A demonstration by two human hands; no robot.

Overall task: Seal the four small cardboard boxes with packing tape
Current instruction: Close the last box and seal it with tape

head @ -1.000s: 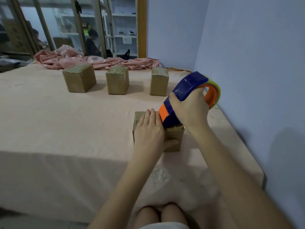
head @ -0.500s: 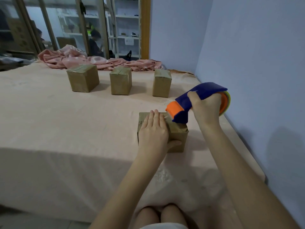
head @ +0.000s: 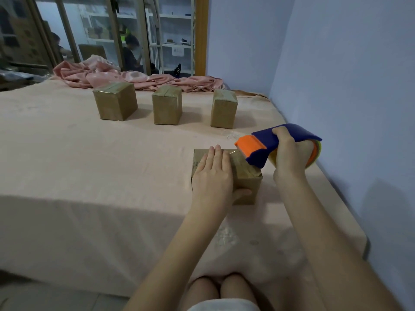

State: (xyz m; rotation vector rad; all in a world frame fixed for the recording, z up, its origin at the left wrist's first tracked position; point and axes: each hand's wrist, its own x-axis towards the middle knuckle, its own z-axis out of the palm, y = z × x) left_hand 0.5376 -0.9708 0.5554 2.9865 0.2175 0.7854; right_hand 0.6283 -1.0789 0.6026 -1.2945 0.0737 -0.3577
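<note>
Head view: the left hand (head: 212, 173) lies flat, fingers together, pressing down on the near cardboard box (head: 246, 176), which sits close to the table's front edge toward its right side. The right hand (head: 289, 153) is wrapped tight around the blue-and-orange tape dispenser (head: 262, 145), poised over the box's right top edge. Three taped boxes (head: 167, 106) line the far edge, before a rumpled pink cloth (head: 125, 77).

Bare forearms without sleeves, bare knees, and pale shorts (head: 224, 305).
</note>
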